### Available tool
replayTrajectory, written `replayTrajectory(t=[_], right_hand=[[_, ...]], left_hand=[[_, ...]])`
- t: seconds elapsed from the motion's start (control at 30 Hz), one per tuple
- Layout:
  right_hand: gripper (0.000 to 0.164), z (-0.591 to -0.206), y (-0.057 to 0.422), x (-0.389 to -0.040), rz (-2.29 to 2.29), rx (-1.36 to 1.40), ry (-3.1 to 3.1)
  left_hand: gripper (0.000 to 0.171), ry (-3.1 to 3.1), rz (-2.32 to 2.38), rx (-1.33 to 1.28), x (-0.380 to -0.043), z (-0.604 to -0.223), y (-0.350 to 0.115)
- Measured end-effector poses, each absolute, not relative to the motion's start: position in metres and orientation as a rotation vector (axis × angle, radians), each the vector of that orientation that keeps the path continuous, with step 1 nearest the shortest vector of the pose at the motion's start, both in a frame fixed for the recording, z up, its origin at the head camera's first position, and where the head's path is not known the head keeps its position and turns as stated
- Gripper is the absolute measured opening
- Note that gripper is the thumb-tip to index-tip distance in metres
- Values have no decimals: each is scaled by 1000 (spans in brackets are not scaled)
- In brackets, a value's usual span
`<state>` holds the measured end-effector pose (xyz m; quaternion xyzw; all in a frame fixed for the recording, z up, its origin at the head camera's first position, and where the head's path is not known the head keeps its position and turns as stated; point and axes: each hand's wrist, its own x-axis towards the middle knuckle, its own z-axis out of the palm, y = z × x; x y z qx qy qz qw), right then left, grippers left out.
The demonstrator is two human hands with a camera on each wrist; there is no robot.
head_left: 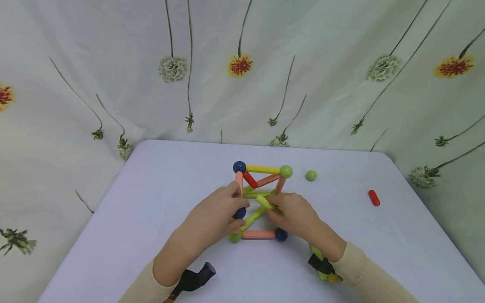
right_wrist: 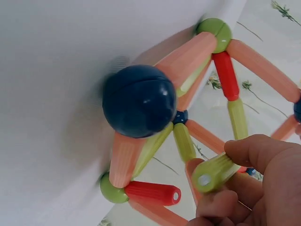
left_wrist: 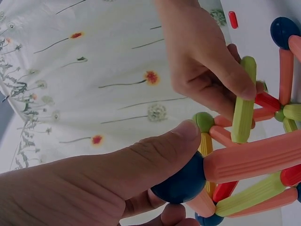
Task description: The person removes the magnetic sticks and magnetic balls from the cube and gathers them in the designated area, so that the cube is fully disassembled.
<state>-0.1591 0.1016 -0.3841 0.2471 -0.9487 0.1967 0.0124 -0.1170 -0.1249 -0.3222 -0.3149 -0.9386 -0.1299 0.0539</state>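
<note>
On the table stands a frame of magnetic rods and balls, with salmon, lime, yellow and red rods. My left hand (head_left: 217, 212) grips a dark blue ball (left_wrist: 181, 183) at the frame's near left, thumb on one side and fingers on the other. A salmon rod (left_wrist: 254, 157) runs from that ball. Between thumb and fingers, my right hand (head_left: 297, 213) pinches a lime green rod (right_wrist: 214, 173), held over the frame's middle. One end of this rod is bare in the right wrist view. A red rod (right_wrist: 153, 193) juts from a green ball (right_wrist: 114, 188) with its other end free.
A loose green ball (head_left: 311, 175) lies right of the frame, and a loose red rod (head_left: 374, 198) farther right on the white table (head_left: 170, 168). Behind hangs a flower-print cloth (head_left: 333, 63). Black wrist-camera gear (head_left: 195, 277) sits under the left wrist.
</note>
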Motion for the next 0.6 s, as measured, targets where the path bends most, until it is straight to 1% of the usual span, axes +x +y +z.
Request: replayTrajectory(t=[0.17,0.27,0.6], right_hand=[[36,-379,119,-146,801,730,-2974],[39,-378,133,-139,838,683,-2965],[34,-380,193,-116,871,393,-2982]], left_hand=[[31,-2883,-375,-934,-116,-323,-124],[32,-2897,-362,-919,-117,-323,-123],[34,-2890,-353,-920,-117,-323,-121]])
